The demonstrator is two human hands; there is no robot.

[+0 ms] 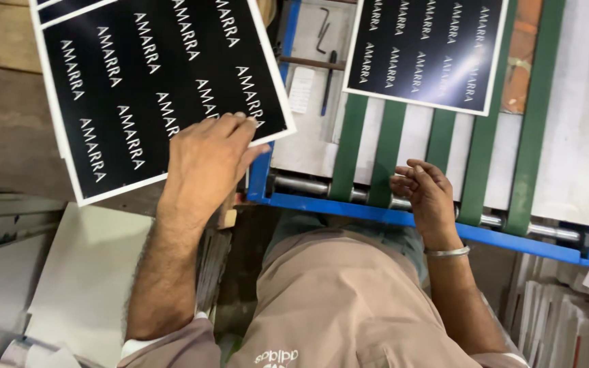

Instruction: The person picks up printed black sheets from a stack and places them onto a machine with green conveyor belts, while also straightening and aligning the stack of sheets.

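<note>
My left hand (206, 163) lies flat on the lower right corner of a black printed sheet with a white border (138, 95), which tops a stack at the upper left. My right hand (425, 194) hovers empty, fingers loosely curled, over the near end of a conveyor with green belts (390, 143) and a blue frame (376, 212). A second black printed sheet (424, 51) rides on the belts farther away.
A steel roller (308, 184) runs along the conveyor's near edge. A pen and a hex key (325, 61) rest on a grey plate between the stack and the belts. White sheets (83, 272) lie at lower left, and stacked boards (567, 320) stand at lower right.
</note>
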